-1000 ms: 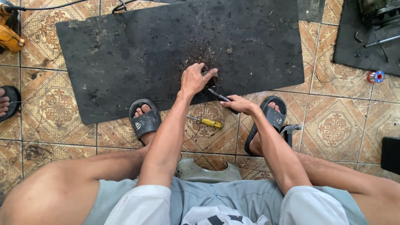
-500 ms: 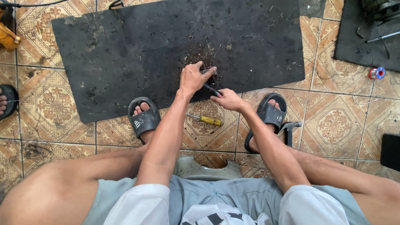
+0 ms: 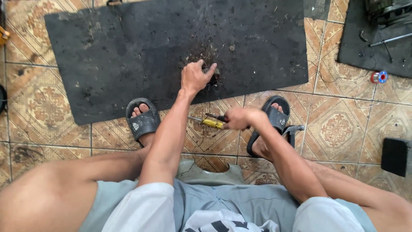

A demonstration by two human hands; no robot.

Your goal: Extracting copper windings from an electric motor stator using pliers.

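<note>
My left hand (image 3: 194,77) reaches out over the black rubber mat (image 3: 128,47) and pinches a small dark part (image 3: 211,72) that sits in a patch of debris. Nearer to me, my right hand (image 3: 239,118) is closed in a fist over the tiled floor. The tip of a slim dark tool (image 3: 213,115) pokes out of its left side. A yellow-handled screwdriver (image 3: 211,123) lies on the tiles right against that fist; whether the fingers also touch it is unclear.
My feet in black slide sandals (image 3: 143,122) (image 3: 274,118) rest on the tiles at the mat's near edge. A second dark mat (image 3: 369,51) with metal parts lies top right, a small red-and-blue spool (image 3: 379,77) beside it, and a black block (image 3: 395,157) at the right.
My right hand has pulled back from beside my left hand on the mat to the tiles next to the yellow-handled screwdriver. My left hand stays on the small dark part.
</note>
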